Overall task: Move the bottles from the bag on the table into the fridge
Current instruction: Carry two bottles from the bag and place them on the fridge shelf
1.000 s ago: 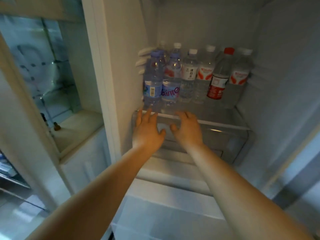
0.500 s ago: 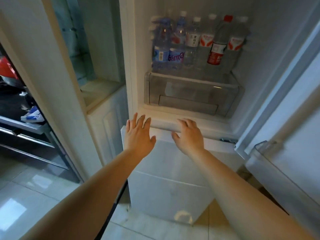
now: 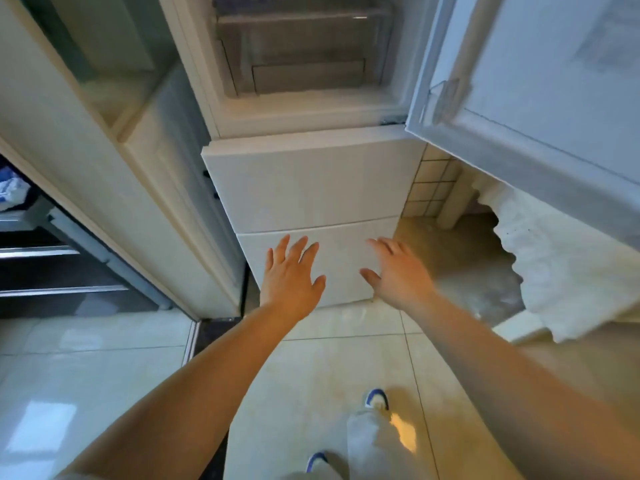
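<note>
The white fridge (image 3: pixel 311 181) stands open ahead of me, its door (image 3: pixel 540 98) swung out to the right. Only the clear crisper drawer (image 3: pixel 304 57) at the bottom of the open compartment shows; the bottles inside are out of frame above. My left hand (image 3: pixel 289 278) and my right hand (image 3: pixel 398 271) are both held out empty with fingers spread, in front of the fridge's lowest drawer front. No bag and no table are in view.
A white cabinet (image 3: pixel 114 161) with a glass panel stands left of the fridge. A white lace cloth (image 3: pixel 561 265) hangs at the right over the floor. Dark shelving (image 3: pixel 41 265) lies at far left. My feet in blue-and-white shoes (image 3: pixel 377 398) stand on pale tiles.
The view has dropped from the bottle shelf to the fridge's lower drawers and the floor. Both empty hands have drawn back from the shelf edge and lowered.
</note>
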